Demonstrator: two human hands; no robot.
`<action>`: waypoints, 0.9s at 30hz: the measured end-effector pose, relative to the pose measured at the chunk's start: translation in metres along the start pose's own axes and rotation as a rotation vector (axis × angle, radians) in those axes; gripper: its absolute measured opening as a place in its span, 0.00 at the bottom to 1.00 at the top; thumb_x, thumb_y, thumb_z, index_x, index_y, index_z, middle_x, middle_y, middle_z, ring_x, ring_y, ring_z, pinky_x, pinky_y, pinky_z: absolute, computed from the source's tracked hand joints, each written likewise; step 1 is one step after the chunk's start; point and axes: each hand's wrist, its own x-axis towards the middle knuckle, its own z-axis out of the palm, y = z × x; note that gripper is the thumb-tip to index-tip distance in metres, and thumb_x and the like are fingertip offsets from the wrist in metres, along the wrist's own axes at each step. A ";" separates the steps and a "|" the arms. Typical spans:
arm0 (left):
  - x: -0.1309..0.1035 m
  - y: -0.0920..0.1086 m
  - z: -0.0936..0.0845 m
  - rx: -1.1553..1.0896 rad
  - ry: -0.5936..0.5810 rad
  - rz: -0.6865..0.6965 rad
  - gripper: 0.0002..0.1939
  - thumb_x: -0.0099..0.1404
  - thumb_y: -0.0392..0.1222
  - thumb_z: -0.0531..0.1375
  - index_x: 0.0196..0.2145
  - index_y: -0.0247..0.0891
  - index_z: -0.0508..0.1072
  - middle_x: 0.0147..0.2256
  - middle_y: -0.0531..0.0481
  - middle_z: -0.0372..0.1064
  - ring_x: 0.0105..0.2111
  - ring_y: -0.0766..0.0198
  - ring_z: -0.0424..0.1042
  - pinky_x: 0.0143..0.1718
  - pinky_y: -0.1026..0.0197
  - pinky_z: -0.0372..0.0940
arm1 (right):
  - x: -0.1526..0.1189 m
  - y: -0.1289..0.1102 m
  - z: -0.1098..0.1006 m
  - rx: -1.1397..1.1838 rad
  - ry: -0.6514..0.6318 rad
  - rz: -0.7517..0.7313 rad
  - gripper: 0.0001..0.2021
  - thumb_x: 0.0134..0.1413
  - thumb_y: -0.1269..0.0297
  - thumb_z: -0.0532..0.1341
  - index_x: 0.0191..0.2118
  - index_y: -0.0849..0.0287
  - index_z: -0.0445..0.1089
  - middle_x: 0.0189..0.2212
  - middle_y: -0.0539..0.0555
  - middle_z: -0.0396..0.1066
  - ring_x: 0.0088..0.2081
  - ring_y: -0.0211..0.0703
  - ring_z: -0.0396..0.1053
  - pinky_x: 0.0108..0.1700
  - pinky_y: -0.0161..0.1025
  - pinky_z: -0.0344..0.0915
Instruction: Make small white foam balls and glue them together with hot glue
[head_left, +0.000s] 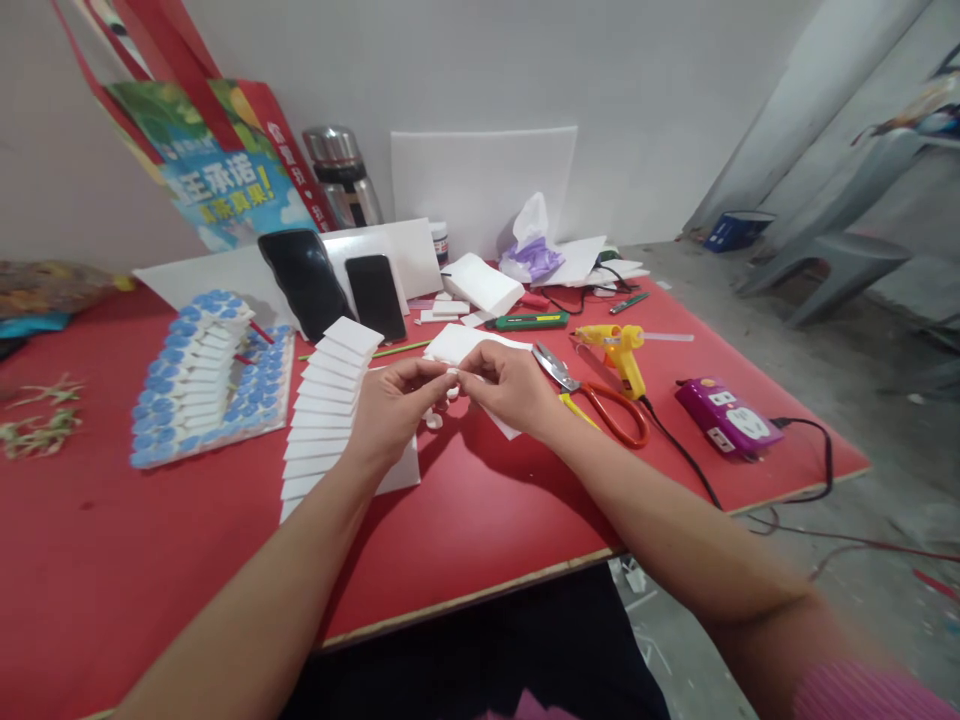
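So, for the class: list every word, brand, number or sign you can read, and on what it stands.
"承诺": shopping bag, front; first character unclear.
"真果!": same front, below; its beginning is unclear.
Bag's red side: too blurred.
Green utility knife, white jar, purple power socket: markings too small.

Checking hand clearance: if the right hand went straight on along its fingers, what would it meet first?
Most likely the left hand: its fingertips lie just ahead of the right hand. Whether the two already touch is unclear from this view.
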 end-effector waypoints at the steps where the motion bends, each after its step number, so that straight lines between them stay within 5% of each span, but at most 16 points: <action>1: 0.000 0.000 0.001 -0.010 0.005 0.003 0.17 0.52 0.47 0.77 0.35 0.35 0.82 0.23 0.51 0.75 0.17 0.66 0.70 0.19 0.63 0.67 | -0.002 -0.002 0.001 -0.059 0.012 -0.038 0.06 0.60 0.63 0.63 0.32 0.55 0.70 0.27 0.50 0.75 0.29 0.40 0.69 0.33 0.38 0.62; 5: 0.003 -0.005 -0.001 -0.051 -0.008 -0.014 0.16 0.56 0.47 0.75 0.37 0.34 0.80 0.22 0.51 0.74 0.19 0.65 0.71 0.18 0.64 0.66 | -0.004 -0.011 0.000 -0.101 0.004 -0.033 0.06 0.60 0.65 0.65 0.32 0.55 0.70 0.27 0.49 0.74 0.29 0.40 0.68 0.35 0.38 0.63; 8: 0.006 -0.007 -0.004 -0.118 -0.055 -0.030 0.18 0.56 0.48 0.75 0.38 0.35 0.79 0.25 0.49 0.75 0.22 0.61 0.75 0.19 0.62 0.68 | 0.001 -0.016 -0.007 0.327 -0.099 0.283 0.10 0.65 0.55 0.65 0.38 0.56 0.71 0.30 0.52 0.77 0.30 0.45 0.76 0.37 0.42 0.72; 13: 0.005 -0.007 -0.007 -0.136 -0.071 0.037 0.14 0.57 0.46 0.75 0.36 0.36 0.80 0.28 0.51 0.75 0.22 0.68 0.70 0.23 0.63 0.68 | 0.013 -0.014 -0.016 0.894 -0.372 0.692 0.22 0.77 0.51 0.45 0.49 0.63 0.69 0.34 0.62 0.80 0.32 0.51 0.81 0.40 0.50 0.80; 18: 0.004 -0.007 -0.010 -0.124 -0.095 0.012 0.12 0.60 0.46 0.73 0.36 0.38 0.78 0.25 0.53 0.74 0.23 0.67 0.71 0.24 0.63 0.67 | 0.012 -0.009 -0.011 0.950 -0.482 0.712 0.23 0.79 0.59 0.41 0.48 0.64 0.71 0.33 0.62 0.80 0.30 0.46 0.80 0.35 0.44 0.80; 22: 0.004 -0.012 -0.012 -0.144 -0.170 -0.032 0.12 0.64 0.48 0.71 0.38 0.39 0.77 0.26 0.50 0.76 0.24 0.63 0.74 0.23 0.63 0.66 | 0.010 -0.005 -0.008 0.943 -0.421 0.705 0.21 0.79 0.60 0.44 0.46 0.64 0.72 0.30 0.58 0.78 0.26 0.42 0.76 0.32 0.40 0.79; 27: 0.003 -0.013 -0.009 -0.106 -0.130 -0.045 0.14 0.61 0.48 0.72 0.39 0.38 0.77 0.26 0.50 0.75 0.23 0.66 0.71 0.21 0.64 0.66 | 0.009 -0.002 -0.006 0.906 -0.380 0.680 0.17 0.77 0.64 0.48 0.44 0.63 0.73 0.29 0.57 0.78 0.23 0.41 0.74 0.28 0.39 0.78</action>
